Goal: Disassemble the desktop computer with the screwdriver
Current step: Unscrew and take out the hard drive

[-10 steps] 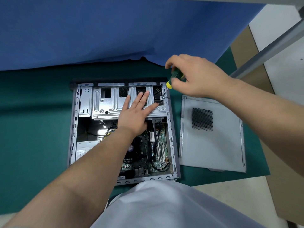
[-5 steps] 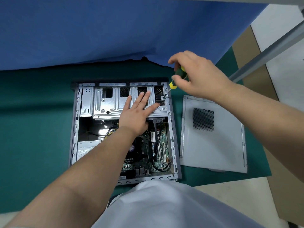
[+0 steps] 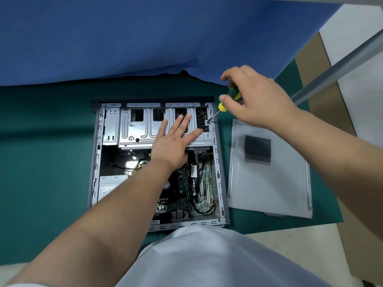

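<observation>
The opened computer (image 3: 159, 162) lay mid-tabletop (image 3: 45, 162), its panel (image 3: 269, 172) just beside it toward the right edge. The left hand (image 3: 174, 141) pressed flat, fingers straight, on the drive cage (image 3: 141, 129). The right hand (image 3: 255, 98) gripped the screwdriver (image 3: 227, 100), tip at the case's far right corner.

Single head-worn view, steeply downward, close over the workbench (image 3: 51, 154)

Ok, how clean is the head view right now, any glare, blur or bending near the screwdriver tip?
Head view: the screwdriver tip at the case corner is fairly sharp; the right hand gripping it looks slightly soft. A bright glare patch sits inside the case beside the left hand. Wide-angle bending curves the frame edges.
</observation>
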Available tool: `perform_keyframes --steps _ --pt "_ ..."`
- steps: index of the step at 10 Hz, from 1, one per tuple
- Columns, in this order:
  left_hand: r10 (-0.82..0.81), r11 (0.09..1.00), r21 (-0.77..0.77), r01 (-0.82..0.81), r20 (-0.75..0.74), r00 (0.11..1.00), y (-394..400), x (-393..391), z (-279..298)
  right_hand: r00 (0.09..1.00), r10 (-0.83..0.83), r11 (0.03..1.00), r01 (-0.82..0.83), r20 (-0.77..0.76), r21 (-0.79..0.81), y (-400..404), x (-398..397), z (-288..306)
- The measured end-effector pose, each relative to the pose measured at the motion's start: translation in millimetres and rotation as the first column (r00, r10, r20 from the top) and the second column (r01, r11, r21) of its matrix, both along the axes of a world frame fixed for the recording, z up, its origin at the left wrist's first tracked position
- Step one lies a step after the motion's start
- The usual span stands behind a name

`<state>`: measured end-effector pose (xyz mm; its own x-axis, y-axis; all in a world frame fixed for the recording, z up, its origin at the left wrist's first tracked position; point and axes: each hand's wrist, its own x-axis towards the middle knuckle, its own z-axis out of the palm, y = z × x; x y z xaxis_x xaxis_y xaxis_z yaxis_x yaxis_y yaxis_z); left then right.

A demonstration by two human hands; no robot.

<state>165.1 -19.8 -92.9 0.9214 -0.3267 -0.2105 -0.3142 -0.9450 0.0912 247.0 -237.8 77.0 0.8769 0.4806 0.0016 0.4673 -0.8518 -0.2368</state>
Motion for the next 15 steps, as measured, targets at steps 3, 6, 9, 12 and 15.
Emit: perform_keyframes --steps 3,6,9,12,15 --pt "0.001 1.000 -0.007 -0.001 0.006 1.000 0.6 -0.1 1.0 0.999 -0.049 0.989 0.049 -0.005 0.141 -1.3 -5.1 -7.3" --pt "0.002 1.000 -0.005 -0.002 0.003 1.000 1.0 -0.1 0.7 0.997 -0.073 0.982 0.071 0.003 0.176 -5.1 -5.9 -5.0" --pt "-0.015 0.998 -0.065 0.015 -0.006 1.000 3.6 2.3 -2.4 0.990 -0.138 0.958 0.135 -0.005 0.252 -12.9 -10.1 0.8" --pt "0.296 0.295 -0.755 -0.585 -0.510 0.808 -3.6 4.1 36.1 0.957 -0.268 0.823 0.289 -0.113 0.489 -19.9 -31.8 15.3" --pt "-0.192 -0.686 -0.205 -0.698 -0.875 0.445 -37.2 -11.5 64.0 0.922 -0.342 0.724 0.380 -0.179 0.575 -28.4 -56.6 12.6"
